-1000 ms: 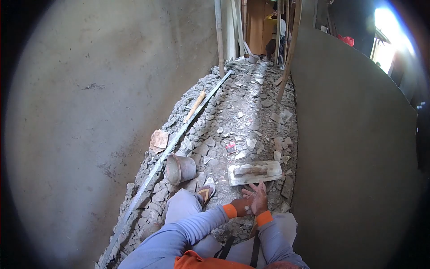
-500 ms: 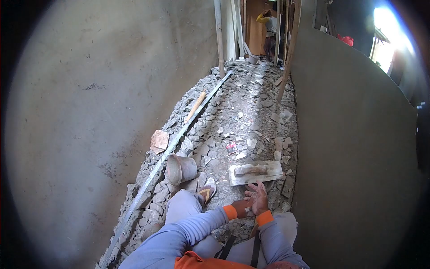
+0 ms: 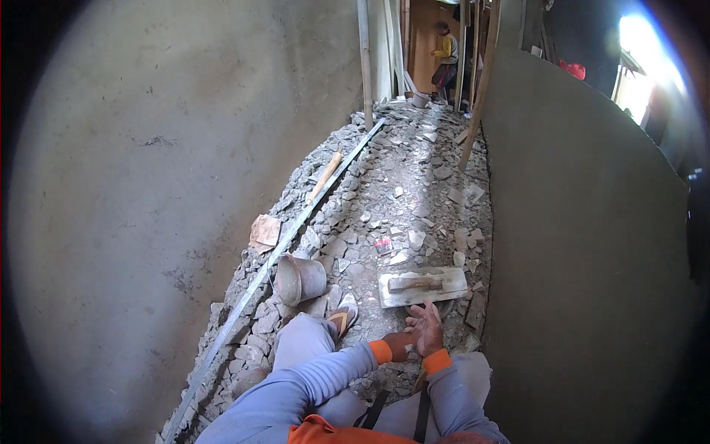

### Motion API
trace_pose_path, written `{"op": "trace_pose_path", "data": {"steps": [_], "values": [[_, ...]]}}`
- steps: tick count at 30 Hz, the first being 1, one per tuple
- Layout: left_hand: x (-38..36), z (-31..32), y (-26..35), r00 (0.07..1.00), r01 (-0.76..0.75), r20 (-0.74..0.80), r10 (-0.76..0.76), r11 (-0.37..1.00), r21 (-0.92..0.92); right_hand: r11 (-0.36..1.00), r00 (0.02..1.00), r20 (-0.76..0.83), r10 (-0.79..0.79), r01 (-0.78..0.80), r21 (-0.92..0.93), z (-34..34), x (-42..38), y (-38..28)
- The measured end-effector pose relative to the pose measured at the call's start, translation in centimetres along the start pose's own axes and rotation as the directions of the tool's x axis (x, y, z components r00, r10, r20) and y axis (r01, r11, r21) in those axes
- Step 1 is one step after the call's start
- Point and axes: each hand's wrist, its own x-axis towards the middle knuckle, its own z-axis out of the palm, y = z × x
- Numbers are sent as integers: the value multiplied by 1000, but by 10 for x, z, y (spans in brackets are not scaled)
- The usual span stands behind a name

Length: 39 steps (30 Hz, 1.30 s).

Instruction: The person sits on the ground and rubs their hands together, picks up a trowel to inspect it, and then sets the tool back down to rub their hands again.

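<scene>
My right hand (image 3: 425, 329) is just below the plastering float (image 3: 423, 286), palm partly turned up, its fingers apart and nothing in them. My left hand (image 3: 400, 345) meets it at the palm and wrist; its fingers are mostly hidden behind the right hand. The float lies on the rubble floor with its wooden handle upward. A grey bucket (image 3: 299, 280) rests tipped on its side left of the float, near my sandalled foot (image 3: 343, 317).
A long metal straightedge (image 3: 296, 224) runs along the left rubble beside a wooden handle (image 3: 324, 177). Plastered walls stand on both sides. Bamboo poles (image 3: 365, 66) rise farther ahead, and another person (image 3: 445, 55) stands in the background.
The person in the background has turned and lowered their raised arms. My hands have hardly moved, and the view has shifted slightly.
</scene>
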Motion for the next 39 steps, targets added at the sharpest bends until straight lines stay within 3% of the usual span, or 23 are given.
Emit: {"op": "trace_pose_path", "data": {"steps": [7,10,13,19,25,28,31,39], "values": [[-3,-12,13,997,72,36,-71,997,-30,1000,1000,2,-19,19,10,-4,1,3],[2,7,-7,999,-24,-41,21,997,-69,1000,1000,-16,-3,3,6,0,0,-1],[0,4,0,996,-12,-88,10,1000,-25,1000,1000,-5,3,-3,28,0,-1,-2],[-4,-19,22,993,115,36,-113,991,-63,999,1000,5,1,-1,43,3,-2,-4],[-2,-18,22,993,113,23,-112,989,-98,999,1000,-22,-5,6,32,3,-2,-3],[-2,-14,19,999,29,-41,-32,997,-73,1000,1000,-20,3,-3,26,1,-1,-1],[-1,-16,18,1000,5,-6,-6,999,-54,1000,1000,-23,13,-13,27,0,0,-1],[-3,-15,16,999,41,-9,-42,998,-43,1000,1000,-19,-5,5,28,-2,1,0]]}}
